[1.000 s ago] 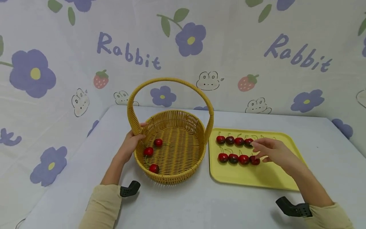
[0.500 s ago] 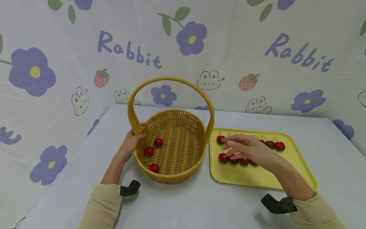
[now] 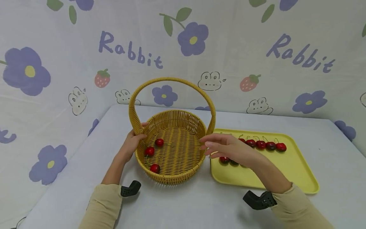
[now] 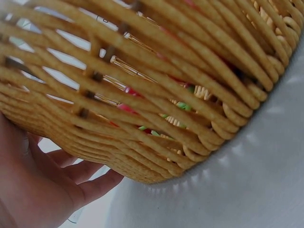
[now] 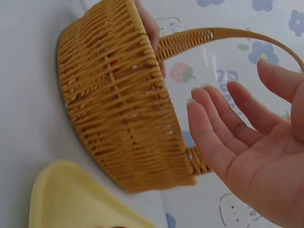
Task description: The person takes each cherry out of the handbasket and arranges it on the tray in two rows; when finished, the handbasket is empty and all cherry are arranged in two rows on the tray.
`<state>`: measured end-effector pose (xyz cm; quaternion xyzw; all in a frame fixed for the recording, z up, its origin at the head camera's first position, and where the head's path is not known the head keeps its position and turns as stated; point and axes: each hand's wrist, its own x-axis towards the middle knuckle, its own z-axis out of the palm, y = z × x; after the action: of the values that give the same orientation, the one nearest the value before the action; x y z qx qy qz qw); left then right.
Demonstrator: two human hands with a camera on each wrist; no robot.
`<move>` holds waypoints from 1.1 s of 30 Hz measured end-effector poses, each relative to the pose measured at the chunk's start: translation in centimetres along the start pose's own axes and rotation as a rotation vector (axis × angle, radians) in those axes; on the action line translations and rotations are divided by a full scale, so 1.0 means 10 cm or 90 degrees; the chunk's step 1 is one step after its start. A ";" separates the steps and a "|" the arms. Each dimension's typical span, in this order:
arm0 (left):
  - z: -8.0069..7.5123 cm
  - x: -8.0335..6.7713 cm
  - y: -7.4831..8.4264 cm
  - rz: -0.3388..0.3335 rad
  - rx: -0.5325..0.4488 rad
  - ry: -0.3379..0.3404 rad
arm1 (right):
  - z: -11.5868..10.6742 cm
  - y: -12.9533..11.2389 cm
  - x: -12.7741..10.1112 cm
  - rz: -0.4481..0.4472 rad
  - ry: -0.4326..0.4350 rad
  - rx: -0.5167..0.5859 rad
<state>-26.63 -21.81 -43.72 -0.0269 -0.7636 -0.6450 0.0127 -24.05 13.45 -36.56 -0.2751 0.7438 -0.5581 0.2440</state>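
A yellow wicker basket [image 3: 171, 180] with a tall arched handle stands on the table in the head view. Three red cherries [image 3: 159, 142] lie inside along its left side. My left hand [image 3: 133, 143] grips the rim where the handle joins, with the thumb over the edge; in the left wrist view its fingers [image 4: 97, 185] lie against the woven wall. My right hand [image 3: 228, 148] hovers between basket and tray, close to the right rim. Its palm faces up and holds nothing in the right wrist view. The right hand partly hides the rows of cherries [image 3: 260, 145] on the yellow tray [image 3: 297, 171].
A white cloth [image 3: 200, 203] covers the table. Behind it hangs a curtain [image 3: 228, 41] printed with flowers, rabbits and strawberries. The basket's handle [image 3: 171, 79] arches high above the bowl. Black wrist-worn camera mounts [image 3: 258, 200] sit at both cuffs.
My right hand has moved left, from over the cherries on the tray to beside the basket's right rim. The left hand keeps its grip, and the basket has stayed in place.
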 end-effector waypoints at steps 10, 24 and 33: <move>0.00 0.01 0.00 -0.002 -0.001 -0.001 | 0.21 -0.05 0.26 0.001 -0.028 -0.016; 0.00 0.01 -0.01 0.007 0.002 -0.004 | 0.44 -0.04 0.59 0.029 -0.057 -0.022; -0.01 0.00 -0.02 0.004 -0.001 -0.002 | 0.57 -0.04 0.77 0.078 -0.065 -0.087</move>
<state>-26.68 -21.98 -43.84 -0.0307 -0.7633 -0.6452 0.0136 -25.80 4.11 -38.13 -0.2730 0.7822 -0.4754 0.2962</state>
